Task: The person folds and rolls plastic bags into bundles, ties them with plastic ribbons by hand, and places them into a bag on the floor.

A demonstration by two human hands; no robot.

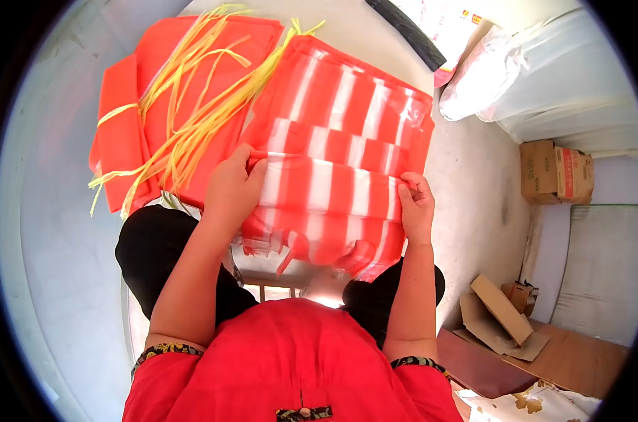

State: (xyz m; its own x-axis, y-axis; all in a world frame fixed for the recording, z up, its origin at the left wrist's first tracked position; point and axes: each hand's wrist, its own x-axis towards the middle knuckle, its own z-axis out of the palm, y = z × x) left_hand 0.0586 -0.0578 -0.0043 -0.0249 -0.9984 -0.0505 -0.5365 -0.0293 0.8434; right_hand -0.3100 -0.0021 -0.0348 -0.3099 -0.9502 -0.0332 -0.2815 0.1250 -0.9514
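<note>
A red-and-white striped plastic bag [322, 186] is stretched flat between my two hands, its near end hanging crumpled over my lap. My left hand [233, 184] pinches its left edge, thumb on top. At the opposite edge, my right hand [417, 209] grips it between thumb and fingers. Beneath and beyond it lies a stack of similar striped bags [354, 91]. Left of the stack are plain red sheets [227, 67] of thin material and a folded red bundle [118, 130] tied with a yellow strip. Loose yellow strips [192, 133] lie across them.
A black bar-like object [407, 32] lies at the far edge, near a white plastic package [484, 74]. To the right are a cardboard box [554, 172] and an opened, flattened carton [498, 323] on a brown wooden surface [579, 359]. My knees are under the near edge.
</note>
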